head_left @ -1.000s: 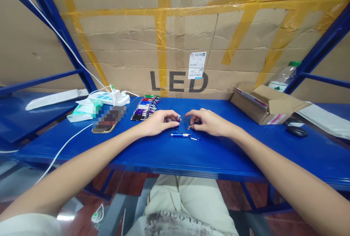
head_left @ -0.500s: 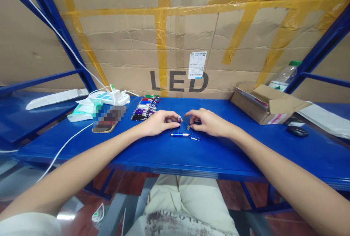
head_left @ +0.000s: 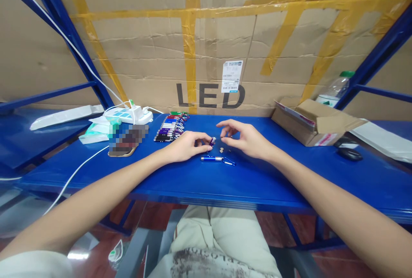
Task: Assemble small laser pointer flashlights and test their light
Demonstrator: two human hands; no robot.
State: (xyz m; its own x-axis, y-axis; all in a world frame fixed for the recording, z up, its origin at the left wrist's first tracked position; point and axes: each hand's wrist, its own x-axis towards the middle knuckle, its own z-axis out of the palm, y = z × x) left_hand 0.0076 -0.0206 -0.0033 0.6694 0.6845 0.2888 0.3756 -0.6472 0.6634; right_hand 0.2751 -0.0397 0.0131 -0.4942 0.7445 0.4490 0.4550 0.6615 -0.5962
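Observation:
My left hand [head_left: 188, 146] rests on the blue table [head_left: 206, 179] and pinches a small purple keychain flashlight [head_left: 212, 141] between thumb and fingers. My right hand [head_left: 244, 137] hovers just right of it, lifted off the table, fingers curled in a pinch on something too small to make out. Small round button cells [head_left: 221, 148] lie on the table between the hands. A blue keychain flashlight [head_left: 210, 158] with a clip lies just in front of both hands.
A row of several coloured keychain flashlights [head_left: 170, 127] lies behind my left hand. A white power strip [head_left: 130, 115] with cable and packets sit at the left. An open cardboard box [head_left: 313, 123], a bottle [head_left: 334, 89] and a black mouse [head_left: 349, 154] stand at the right.
My right hand has risen off the table and moved slightly back. My left hand has tilted the small flashlight toward the right hand.

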